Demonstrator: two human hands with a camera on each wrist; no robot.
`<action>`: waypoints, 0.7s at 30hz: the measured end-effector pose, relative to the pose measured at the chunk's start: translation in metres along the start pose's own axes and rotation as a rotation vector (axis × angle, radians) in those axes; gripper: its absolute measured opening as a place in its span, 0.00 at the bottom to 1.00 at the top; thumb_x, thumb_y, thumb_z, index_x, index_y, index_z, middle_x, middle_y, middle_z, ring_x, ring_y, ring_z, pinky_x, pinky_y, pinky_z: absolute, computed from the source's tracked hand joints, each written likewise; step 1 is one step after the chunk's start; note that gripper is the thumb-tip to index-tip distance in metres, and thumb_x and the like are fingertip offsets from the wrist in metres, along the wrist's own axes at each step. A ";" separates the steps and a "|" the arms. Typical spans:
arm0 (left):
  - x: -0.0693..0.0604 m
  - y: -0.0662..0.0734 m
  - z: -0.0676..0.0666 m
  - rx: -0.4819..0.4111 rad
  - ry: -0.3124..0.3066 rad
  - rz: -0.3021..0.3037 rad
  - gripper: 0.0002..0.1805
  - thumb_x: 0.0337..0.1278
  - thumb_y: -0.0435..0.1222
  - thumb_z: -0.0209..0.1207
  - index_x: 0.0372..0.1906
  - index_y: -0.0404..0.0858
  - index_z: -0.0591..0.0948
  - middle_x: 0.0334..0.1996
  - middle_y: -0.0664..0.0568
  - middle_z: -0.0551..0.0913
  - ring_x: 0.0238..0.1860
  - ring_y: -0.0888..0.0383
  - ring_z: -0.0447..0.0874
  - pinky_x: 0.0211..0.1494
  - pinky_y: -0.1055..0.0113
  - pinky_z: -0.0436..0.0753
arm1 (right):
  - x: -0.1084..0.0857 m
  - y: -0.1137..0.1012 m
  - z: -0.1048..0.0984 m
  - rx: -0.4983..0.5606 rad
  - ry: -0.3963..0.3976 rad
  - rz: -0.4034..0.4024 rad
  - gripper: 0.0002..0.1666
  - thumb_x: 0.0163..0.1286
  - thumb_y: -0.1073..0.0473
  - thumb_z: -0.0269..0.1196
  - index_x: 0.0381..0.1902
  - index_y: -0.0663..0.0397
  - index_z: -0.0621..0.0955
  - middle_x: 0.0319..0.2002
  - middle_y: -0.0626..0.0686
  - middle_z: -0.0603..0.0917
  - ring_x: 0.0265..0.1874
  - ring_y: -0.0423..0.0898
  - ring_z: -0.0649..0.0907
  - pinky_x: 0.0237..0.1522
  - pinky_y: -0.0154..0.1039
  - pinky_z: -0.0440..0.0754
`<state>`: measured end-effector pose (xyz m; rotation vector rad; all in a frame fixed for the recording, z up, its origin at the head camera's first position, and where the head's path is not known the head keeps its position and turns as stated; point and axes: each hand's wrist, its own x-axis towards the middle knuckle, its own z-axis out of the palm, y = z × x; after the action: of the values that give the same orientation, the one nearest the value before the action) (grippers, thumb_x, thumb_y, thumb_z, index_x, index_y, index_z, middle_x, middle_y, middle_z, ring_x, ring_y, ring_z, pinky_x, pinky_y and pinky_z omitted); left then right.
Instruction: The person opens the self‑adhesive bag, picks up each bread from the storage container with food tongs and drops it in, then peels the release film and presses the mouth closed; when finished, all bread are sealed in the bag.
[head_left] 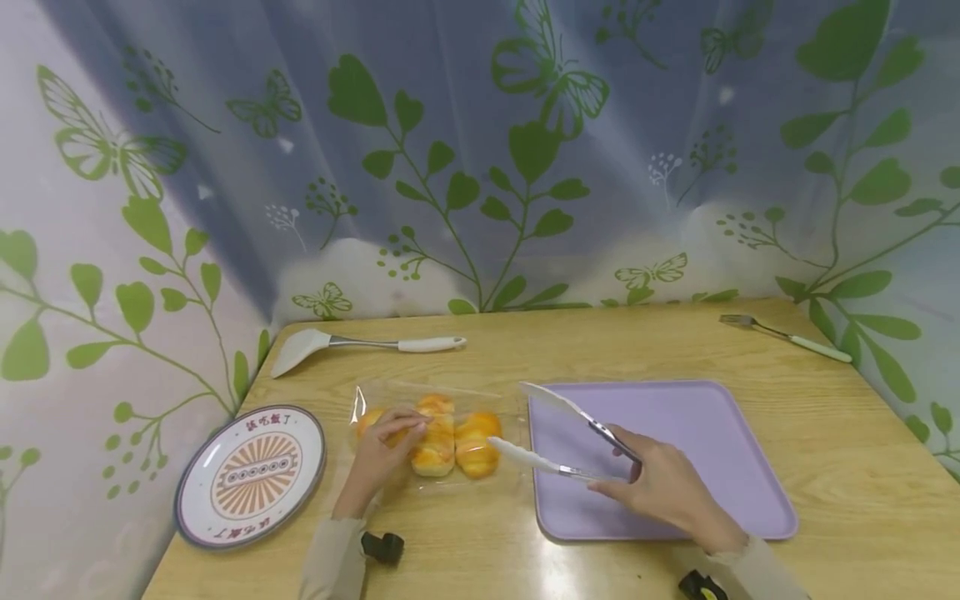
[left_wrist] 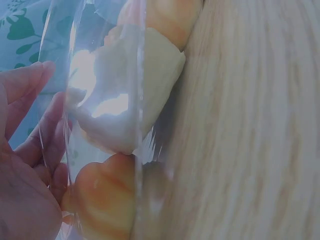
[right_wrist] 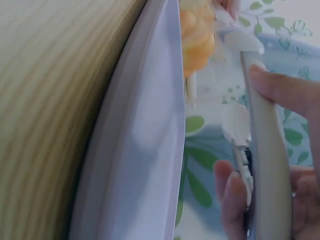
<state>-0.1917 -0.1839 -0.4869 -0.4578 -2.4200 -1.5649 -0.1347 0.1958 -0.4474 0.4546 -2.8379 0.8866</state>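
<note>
Several golden bread rolls [head_left: 433, 457] lie in a clear plastic wrapper [head_left: 517, 408] left of the lilac tray. My left hand [head_left: 382, 454] is over the rolls' left part, thumb and fingertips together, pinching the film of the wrapper; in the left wrist view part of the film passes in front of the fingers. My right hand [head_left: 667, 487] holds a pair of tongs [head_left: 581, 472] by its arms, above the tray [head_left: 720, 450]. The tongs' white tips stand apart and point left, the nearer one beside the rightmost roll. Nothing is between them.
A patterned plate [head_left: 303, 433] sits at the table's left edge. Along the back lies a white spatula [head_left: 427, 344], and a fork [head_left: 813, 346] with a pale handle lies at the back right. A printed curtain [head_left: 465, 83] hangs behind the table.
</note>
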 end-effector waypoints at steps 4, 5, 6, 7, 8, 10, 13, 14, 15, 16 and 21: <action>0.000 0.001 0.000 0.009 0.011 0.035 0.07 0.60 0.29 0.62 0.41 0.32 0.87 0.42 0.43 0.85 0.49 0.64 0.78 0.60 0.75 0.75 | -0.004 0.012 -0.008 -0.003 0.082 0.050 0.46 0.48 0.43 0.77 0.60 0.64 0.76 0.29 0.49 0.84 0.18 0.30 0.70 0.20 0.29 0.70; -0.001 0.001 0.000 0.013 0.012 0.034 0.07 0.60 0.29 0.62 0.41 0.33 0.87 0.42 0.44 0.85 0.49 0.64 0.78 0.60 0.75 0.74 | -0.004 0.016 -0.010 -0.007 0.098 0.067 0.48 0.47 0.43 0.77 0.61 0.65 0.76 0.29 0.50 0.84 0.18 0.30 0.70 0.20 0.29 0.70; -0.001 0.001 0.000 0.014 0.011 0.031 0.07 0.60 0.29 0.62 0.41 0.33 0.87 0.42 0.44 0.85 0.49 0.64 0.78 0.60 0.75 0.75 | -0.005 0.020 -0.012 -0.014 0.111 0.088 0.49 0.47 0.43 0.77 0.61 0.66 0.75 0.29 0.51 0.84 0.18 0.31 0.71 0.21 0.30 0.70; -0.001 0.001 0.000 0.017 0.011 0.030 0.07 0.60 0.29 0.62 0.41 0.33 0.87 0.42 0.44 0.85 0.49 0.64 0.78 0.60 0.75 0.75 | -0.006 0.024 -0.014 -0.018 0.125 0.104 0.50 0.47 0.44 0.77 0.62 0.67 0.73 0.31 0.52 0.85 0.19 0.32 0.72 0.21 0.30 0.71; -0.001 0.001 0.000 0.016 0.009 0.024 0.07 0.60 0.29 0.62 0.41 0.33 0.87 0.42 0.44 0.85 0.49 0.64 0.78 0.60 0.75 0.74 | -0.007 0.027 -0.017 -0.016 0.130 0.127 0.52 0.47 0.43 0.77 0.63 0.68 0.72 0.32 0.53 0.85 0.20 0.34 0.73 0.22 0.31 0.71; 0.000 -0.001 0.000 0.018 0.008 0.021 0.08 0.60 0.29 0.63 0.42 0.33 0.87 0.42 0.44 0.85 0.49 0.65 0.78 0.60 0.75 0.75 | -0.009 0.036 -0.023 -0.027 0.133 0.173 0.54 0.48 0.42 0.76 0.65 0.69 0.70 0.34 0.55 0.85 0.21 0.37 0.74 0.23 0.31 0.71; -0.001 -0.001 0.001 0.020 0.011 0.019 0.07 0.59 0.29 0.63 0.41 0.32 0.87 0.42 0.43 0.85 0.49 0.68 0.77 0.60 0.76 0.74 | -0.014 0.050 -0.035 -0.029 0.119 0.253 0.56 0.51 0.40 0.75 0.67 0.68 0.67 0.34 0.58 0.84 0.24 0.42 0.76 0.23 0.33 0.72; -0.001 -0.001 0.001 0.020 0.013 0.019 0.07 0.59 0.29 0.63 0.41 0.32 0.87 0.42 0.43 0.85 0.49 0.68 0.77 0.60 0.76 0.74 | -0.016 0.055 -0.039 -0.034 0.110 0.282 0.56 0.52 0.39 0.74 0.68 0.68 0.66 0.35 0.60 0.84 0.25 0.43 0.76 0.24 0.33 0.71; -0.001 -0.001 0.001 0.019 0.014 0.019 0.07 0.59 0.29 0.63 0.41 0.32 0.87 0.42 0.43 0.85 0.49 0.68 0.77 0.60 0.76 0.74 | -0.018 0.061 -0.043 -0.040 0.104 0.306 0.57 0.53 0.38 0.73 0.69 0.68 0.64 0.36 0.61 0.84 0.26 0.44 0.77 0.24 0.34 0.71; -0.001 -0.001 0.001 0.018 0.015 0.019 0.07 0.59 0.29 0.63 0.41 0.32 0.87 0.42 0.43 0.85 0.49 0.68 0.77 0.60 0.76 0.73 | -0.020 0.067 -0.048 -0.041 0.095 0.330 0.58 0.54 0.37 0.72 0.70 0.68 0.63 0.38 0.62 0.83 0.27 0.45 0.77 0.25 0.34 0.71; -0.001 0.002 0.000 0.001 0.009 0.013 0.07 0.60 0.29 0.62 0.41 0.33 0.87 0.42 0.44 0.85 0.50 0.59 0.79 0.61 0.72 0.75 | -0.030 0.098 -0.067 -0.056 0.104 0.443 0.58 0.58 0.34 0.68 0.70 0.69 0.61 0.43 0.69 0.80 0.33 0.57 0.80 0.28 0.46 0.76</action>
<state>-0.1903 -0.1829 -0.4857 -0.4640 -2.4062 -1.5570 -0.1359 0.3176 -0.4515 -0.2333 -2.9011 0.8590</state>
